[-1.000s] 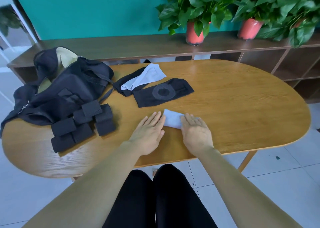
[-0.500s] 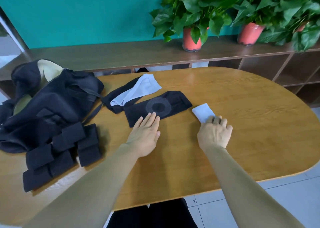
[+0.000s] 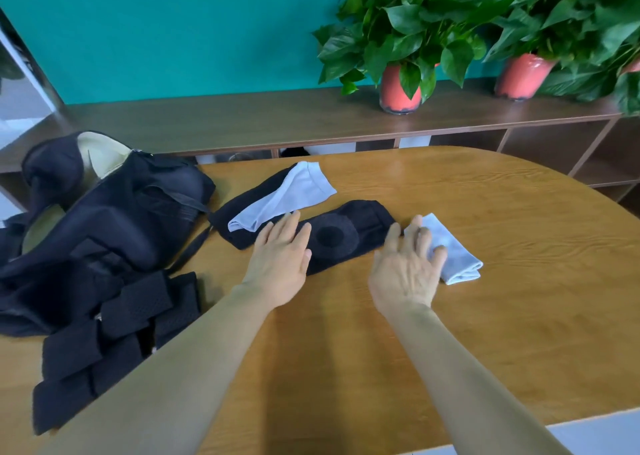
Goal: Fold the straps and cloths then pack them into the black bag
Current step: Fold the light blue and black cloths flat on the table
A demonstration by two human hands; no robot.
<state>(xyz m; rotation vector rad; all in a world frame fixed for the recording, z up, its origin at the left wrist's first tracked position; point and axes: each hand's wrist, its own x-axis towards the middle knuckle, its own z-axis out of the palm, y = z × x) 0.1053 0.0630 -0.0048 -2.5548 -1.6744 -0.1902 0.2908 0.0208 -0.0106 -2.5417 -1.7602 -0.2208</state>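
Centre frame, the black strap [image 3: 349,236] lies crosswise: your left hand [image 3: 280,257] flat over its left end, right hand [image 3: 403,271] released by its right.

R hand [image 3: 403,267] opened over folded cloth [image 3: 455,259]; L hand [image 3: 280,257] reached black strap [image 3: 363,224].

An oval wooden table [image 3: 485,316] with marked grain is noted in the foreground. Behind it, a long brown shelf unit [image 3: 242,122] with open compartments is set against a teal wall [image 3: 173,32]. A leafy plant in a red pot [image 3: 398,91] is placed on the shelf top, and a second potted plant [image 3: 519,77] is placed well apart to its right.
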